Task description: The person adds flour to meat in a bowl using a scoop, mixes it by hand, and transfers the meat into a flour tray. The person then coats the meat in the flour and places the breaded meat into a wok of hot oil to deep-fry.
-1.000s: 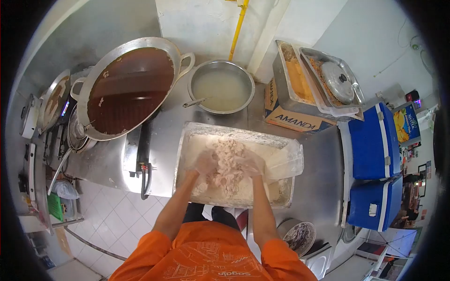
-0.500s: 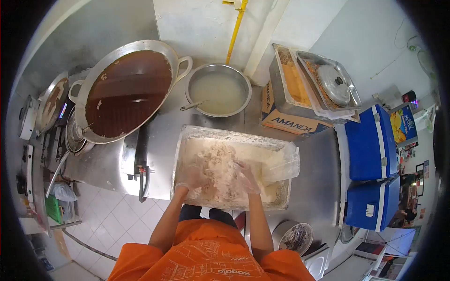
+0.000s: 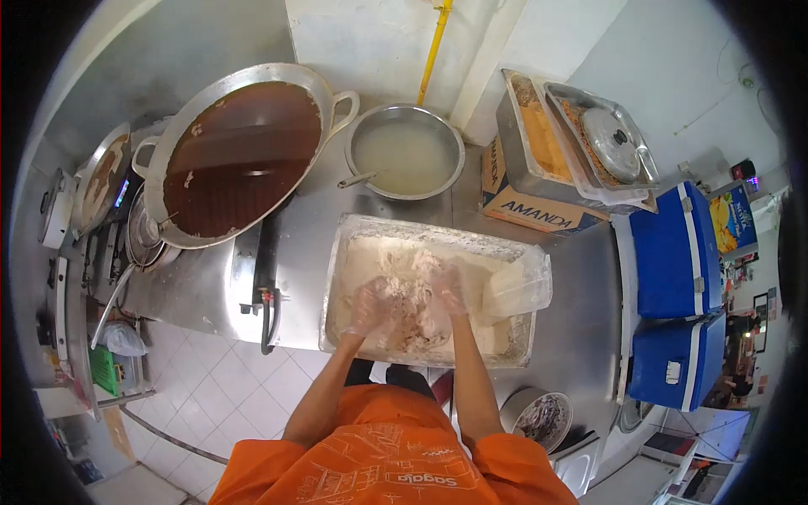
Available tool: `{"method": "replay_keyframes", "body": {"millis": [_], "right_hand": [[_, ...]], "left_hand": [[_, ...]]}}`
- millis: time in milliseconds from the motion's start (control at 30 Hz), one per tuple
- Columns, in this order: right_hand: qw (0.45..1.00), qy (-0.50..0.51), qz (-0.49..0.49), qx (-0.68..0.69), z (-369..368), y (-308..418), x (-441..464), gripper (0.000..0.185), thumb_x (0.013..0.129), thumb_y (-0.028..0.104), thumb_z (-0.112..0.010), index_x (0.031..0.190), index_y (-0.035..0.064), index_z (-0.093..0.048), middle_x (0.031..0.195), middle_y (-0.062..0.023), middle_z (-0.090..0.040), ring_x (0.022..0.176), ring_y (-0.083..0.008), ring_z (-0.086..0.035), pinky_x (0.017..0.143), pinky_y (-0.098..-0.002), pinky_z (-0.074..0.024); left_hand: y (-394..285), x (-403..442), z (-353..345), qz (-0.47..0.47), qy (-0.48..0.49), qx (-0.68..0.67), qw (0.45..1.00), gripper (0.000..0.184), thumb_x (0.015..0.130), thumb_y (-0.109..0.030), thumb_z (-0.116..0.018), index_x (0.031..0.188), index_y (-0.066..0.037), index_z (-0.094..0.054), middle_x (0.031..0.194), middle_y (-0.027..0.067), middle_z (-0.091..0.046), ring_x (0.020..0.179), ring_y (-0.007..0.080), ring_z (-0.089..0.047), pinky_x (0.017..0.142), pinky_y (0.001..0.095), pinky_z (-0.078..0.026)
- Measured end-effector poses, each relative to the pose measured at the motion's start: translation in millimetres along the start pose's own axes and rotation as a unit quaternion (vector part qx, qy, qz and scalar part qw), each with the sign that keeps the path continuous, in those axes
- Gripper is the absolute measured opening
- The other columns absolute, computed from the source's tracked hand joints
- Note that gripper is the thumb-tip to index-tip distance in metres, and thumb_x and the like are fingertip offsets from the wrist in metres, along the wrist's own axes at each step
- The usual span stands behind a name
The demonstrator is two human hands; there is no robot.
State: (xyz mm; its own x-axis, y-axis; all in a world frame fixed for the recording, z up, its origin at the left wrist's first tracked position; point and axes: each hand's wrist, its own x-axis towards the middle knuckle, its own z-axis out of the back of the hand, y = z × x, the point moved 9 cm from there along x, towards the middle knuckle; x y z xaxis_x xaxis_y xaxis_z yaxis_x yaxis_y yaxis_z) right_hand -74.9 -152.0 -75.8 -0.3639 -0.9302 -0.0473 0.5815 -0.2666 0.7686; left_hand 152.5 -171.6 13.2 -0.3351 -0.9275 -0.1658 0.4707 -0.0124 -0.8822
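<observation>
Head view: both hands work inside a shallow rectangular tray (image 3: 438,225) of pale flour on the steel bench (image 3: 581,295), in what look like thin see-through gloves. The floured pieces (image 3: 410,316) lie heaped in the left and middle part of the tray, between the left hand (image 3: 368,308) at their left side and the right hand (image 3: 449,290) at their right. Both hands touch the heap, but the fingers are partly lost in flour and blur, so I cannot tell whether they are closed on any piece or spread loosely against it. A clear plastic container (image 3: 518,284) leans at the tray's right end. Beyond the tray stands a steel bowl (image 3: 404,109) of cloudy liquid (image 3: 404,160), with a handle (image 3: 357,179) across its rim; left of that, a wide two-handled pan (image 3: 290,72) holds dark brown liquid (image 3: 244,160), and to the right is a carton (image 3: 539,210) marked AMANDA
</observation>
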Motion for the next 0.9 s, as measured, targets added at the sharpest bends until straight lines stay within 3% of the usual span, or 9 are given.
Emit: {"method": "replay_keyframes", "body": {"millis": [133,233,333,400,433,567,733,800,900], "right_hand": [[0.989,0.035,-0.029,0.143,45.0,68.4,-22.7,0.03,0.088,0.015,-0.061,0.114,-0.0005,-0.063,0.104,-0.0145,-0.066,0.1,-0.0265,-0.062,0.089,-0.033,-0.047],[0.902,0.111,-0.079,0.409,63.0,110.9,-37.0,0.029,0.086,0.016,-0.062,0.109,-0.0015,-0.066,0.108,-0.0183,-0.066,0.102,-0.0297,-0.062,0.09,-0.0341,-0.0467],[0.962,0.089,-0.008,0.256,59.9,41.0,-50.6,0.032,0.085,0.013,-0.062,0.113,-0.0027,-0.062,0.11,-0.0178,-0.065,0.097,-0.027,-0.062,0.083,-0.0345,-0.0491],[0.977,0.015,0.058,-0.202,28.0,-62.4,-65.1,0.034,0.084,0.011,-0.061,0.115,-0.0031,-0.06,0.109,-0.0158,-0.065,0.092,-0.0242,-0.061,0.076,-0.0347,-0.0514],[0.919,-0.036,0.098,-0.38,3.3,-102.4,-75.7,0.035,0.083,0.009,-0.061,0.116,-0.0033,-0.058,0.109,-0.0148,-0.064,0.09,-0.0229,-0.061,0.073,-0.0348,-0.0526],[0.911,0.265,0.151,-0.278,-59.5,-94.7,-98.3,0.039,0.085,0.009,-0.059,0.122,-0.0016,-0.056,0.11,-0.0252,-0.063,0.103,-0.0342,-0.06,0.091,-0.0427,-0.0475],[0.904,0.056,0.415,-0.09,-37.9,-54.8,-101.9,0.037,0.086,0.018,-0.061,0.115,-0.0038,-0.058,0.096,-0.0243,-0.062,0.089,-0.0389,-0.06,0.079,-0.0495,-0.0482],[0.986,0.006,0.153,-0.064,5.5,-20.7,-82.2,0.034,0.085,0.021,-0.063,0.109,-0.0037,-0.06,0.096,-0.0238,-0.062,0.09,-0.0379,-0.059,0.081,-0.0487,-0.0471],[0.982,-0.009,0.052,-0.179,54.9,38.3,-73.9,0.034,0.084,0.025,-0.065,0.101,-0.0046,-0.061,0.097,-0.0233,-0.062,0.092,-0.0373,-0.059,0.082,-0.0485,-0.046]], "left_hand": [[-25.2,5.1,8.9,-0.03,0.039,-0.143,0.988,0.042,0.076,-0.006,-0.076,0.115,0.0,-0.062,0.096,0.0105,-0.07,0.086,0.0151,-0.065,0.074,0.0297,-0.052],[-27.1,11.5,8.8,-0.048,0.046,-0.204,0.977,0.046,0.077,-0.004,-0.073,0.12,-0.001,-0.058,0.101,0.009,-0.068,0.09,0.0145,-0.063,0.077,0.03,-0.052],[17.1,17.6,7.1,-0.059,0.03,-0.018,0.998,0.041,0.079,-0.009,-0.07,0.118,-0.003,-0.057,0.103,0.0106,-0.066,0.087,0.0203,-0.064,0.076,0.0333,-0.052],[36.9,9.7,9.8,-0.066,0.042,0.307,0.949,0.037,0.079,-0.016,-0.069,0.113,-0.004,-0.059,0.106,0.0156,-0.066,0.09,0.0308,-0.066,0.079,0.0388,-0.052],[35.4,3.3,-0.2,-0.066,0.096,0.281,0.953,0.035,0.079,-0.019,-0.068,0.11,-0.004,-0.06,0.106,0.0179,-0.066,0.09,0.0345,-0.065,0.08,0.0411,-0.051],[75.2,-4.3,-82.2,-0.15,0.188,0.23,0.943,0.03,0.079,-0.024,-0.067,0.099,-0.001,-0.062,0.1,0.0235,-0.065,0.088,0.0404,-0.064,0.08,0.0457,-0.05],[33.9,1.3,-72.7,-0.161,0.145,0.086,0.972,0.031,0.081,-0.022,-0.067,0.103,-0.001,-0.063,0.094,0.0232,-0.067,0.086,0.0354,-0.066,0.078,0.0442,-0.051],[14.7,-8.1,-50.2,-0.112,0.17,0.136,0.97,0.036,0.081,-0.021,-0.068,0.109,-0.001,-0.062,0.095,0.024,-0.067,0.088,0.0345,-0.066,0.078,0.0428,-0.052],[-10.0,-8.6,-16.4,-0.06,0.109,0.043,0.991,0.046,0.08,-0.025,-0.071,0.116,0.001,-0.058,0.09,0.0192,-0.068,0.083,0.0356,-0.066,0.076,0.044,-0.053]]}}
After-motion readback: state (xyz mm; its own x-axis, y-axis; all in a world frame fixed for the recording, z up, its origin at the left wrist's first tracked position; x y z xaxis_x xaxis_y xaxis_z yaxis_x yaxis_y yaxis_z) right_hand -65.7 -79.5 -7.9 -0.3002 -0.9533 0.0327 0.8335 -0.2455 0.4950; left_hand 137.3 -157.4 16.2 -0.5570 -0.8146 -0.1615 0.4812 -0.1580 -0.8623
